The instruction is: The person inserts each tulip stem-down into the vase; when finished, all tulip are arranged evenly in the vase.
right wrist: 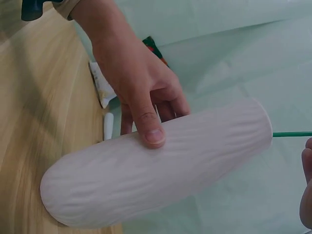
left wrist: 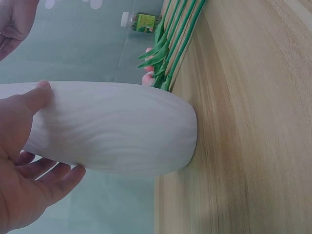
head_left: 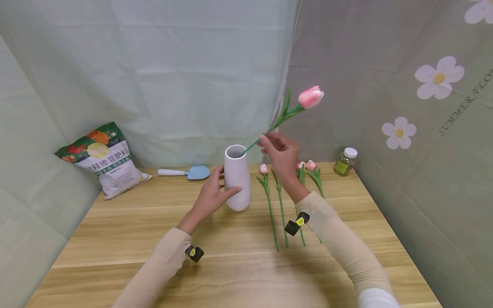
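Observation:
A white ribbed vase [head_left: 237,182] stands upright on the wooden table. My left hand [head_left: 212,193] holds it from the left, thumb across the front and fingers behind; the left wrist view shows this grip on the vase [left wrist: 117,129] from close by. Above and right of the rim, my right hand [head_left: 282,156] pinches the green stem of a pink tulip [head_left: 311,97]. That tulip leans up to the right, and its lower stem end is inside the vase mouth, out of sight. In the right wrist view the stem [right wrist: 292,134] enters the opening.
Several more pink tulips [head_left: 264,169] lie side by side right of the vase, partly behind my right arm. A blue trowel [head_left: 198,172] and a fertilizer bag [head_left: 117,167] are at the back left. A lidded jar [head_left: 345,162] stands at the back right.

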The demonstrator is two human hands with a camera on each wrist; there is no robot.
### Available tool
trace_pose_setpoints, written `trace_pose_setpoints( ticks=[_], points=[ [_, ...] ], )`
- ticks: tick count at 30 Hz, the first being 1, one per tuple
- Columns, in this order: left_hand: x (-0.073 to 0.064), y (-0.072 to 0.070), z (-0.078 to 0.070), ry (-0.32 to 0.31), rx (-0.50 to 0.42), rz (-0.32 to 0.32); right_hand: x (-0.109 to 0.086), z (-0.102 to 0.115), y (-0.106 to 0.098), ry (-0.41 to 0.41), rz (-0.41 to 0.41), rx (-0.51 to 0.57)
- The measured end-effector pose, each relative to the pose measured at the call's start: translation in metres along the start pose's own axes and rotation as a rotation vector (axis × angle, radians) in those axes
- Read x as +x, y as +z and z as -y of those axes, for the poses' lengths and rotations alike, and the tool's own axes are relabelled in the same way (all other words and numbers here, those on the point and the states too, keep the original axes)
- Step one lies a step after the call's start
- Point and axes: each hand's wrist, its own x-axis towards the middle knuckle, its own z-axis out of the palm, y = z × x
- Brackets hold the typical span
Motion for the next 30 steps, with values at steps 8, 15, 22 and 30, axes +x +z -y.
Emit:
trace_pose_setpoints(
  ticks=[8, 15, 22, 30],
  points=[
    [0.0, 0.0, 0.0, -0.005, -0.004, 0.005, -0.003, -0.003, 0.004, -0.02, 0.017, -0.073],
    [0.0, 0.0, 0.0, -0.002, 0.006, 0.006, -0.007, -0.009, 0.009, -0.03, 0.009, -0.165],
    [0.0, -0.001, 0.001, 0.003, -0.003, 0.007, -0.01, -0.012, 0.013, 0.037, 0.032, -0.185],
    [-0.001, -0.002, -0.001, 0.005, -0.006, 0.01, -0.021, 0.013, 0.023, 0.049, 0.071, -0.212]
  ],
)
